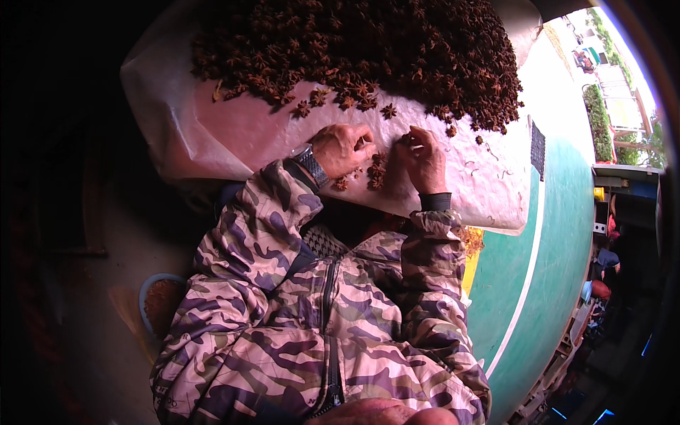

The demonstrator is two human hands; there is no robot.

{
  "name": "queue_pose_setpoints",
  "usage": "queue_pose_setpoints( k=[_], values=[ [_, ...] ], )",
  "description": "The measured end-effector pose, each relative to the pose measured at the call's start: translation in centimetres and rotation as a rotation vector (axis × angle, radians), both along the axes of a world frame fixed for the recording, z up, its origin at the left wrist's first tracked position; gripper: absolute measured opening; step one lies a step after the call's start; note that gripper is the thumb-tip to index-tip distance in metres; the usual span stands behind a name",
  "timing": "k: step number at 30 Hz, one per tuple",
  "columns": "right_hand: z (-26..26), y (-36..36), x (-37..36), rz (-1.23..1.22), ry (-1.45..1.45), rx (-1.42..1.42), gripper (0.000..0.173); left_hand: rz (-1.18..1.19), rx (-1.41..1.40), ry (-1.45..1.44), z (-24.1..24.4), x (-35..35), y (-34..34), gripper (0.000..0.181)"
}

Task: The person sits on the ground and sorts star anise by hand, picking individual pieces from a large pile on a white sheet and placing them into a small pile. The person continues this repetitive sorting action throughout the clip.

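Note:
A large heap of dried star anise (361,48) lies on a plastic sheet (239,133) in front of me. My left hand (342,150), with a wristwatch (309,163) at its wrist, is curled just above the sheet; whether its fingers hold anything is hidden. Beside it, the fingers of my right hand (426,162) are bent around a small dark piece (406,139) that looks like star anise. A few loose star anise (376,172) lie between the hands, near the sheet's front edge. Other single pods (389,111) are scattered between the heap and my hands.
Small curved stems (472,163) dot the sheet on the right. A yellow container (470,265) with brown matter stands below its right corner. A blue-rimmed basin (146,303) is at lower left, by a broom (130,319). Green floor (510,271) with a white line extends right.

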State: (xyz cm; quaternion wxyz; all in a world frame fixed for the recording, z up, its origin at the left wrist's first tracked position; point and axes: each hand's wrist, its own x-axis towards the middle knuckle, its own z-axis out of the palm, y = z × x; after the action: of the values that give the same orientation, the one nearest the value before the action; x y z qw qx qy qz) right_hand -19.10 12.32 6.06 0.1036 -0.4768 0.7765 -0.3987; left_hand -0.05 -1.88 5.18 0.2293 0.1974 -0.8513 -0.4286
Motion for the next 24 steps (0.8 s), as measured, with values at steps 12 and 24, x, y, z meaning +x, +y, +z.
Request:
queue_pose_setpoints(
  k=[12,24],
  values=[
    [-1.6,-3.7,-3.6,-0.044,0.039,-0.171,0.026,0.056,0.008,0.030,-0.2,-0.5,-0.6,0.018],
    [-1.0,-2.7,-2.8,-0.109,0.046,0.025,0.030,0.079,0.029,0.031,-0.4,-0.6,-0.6,0.017]
  ],
)
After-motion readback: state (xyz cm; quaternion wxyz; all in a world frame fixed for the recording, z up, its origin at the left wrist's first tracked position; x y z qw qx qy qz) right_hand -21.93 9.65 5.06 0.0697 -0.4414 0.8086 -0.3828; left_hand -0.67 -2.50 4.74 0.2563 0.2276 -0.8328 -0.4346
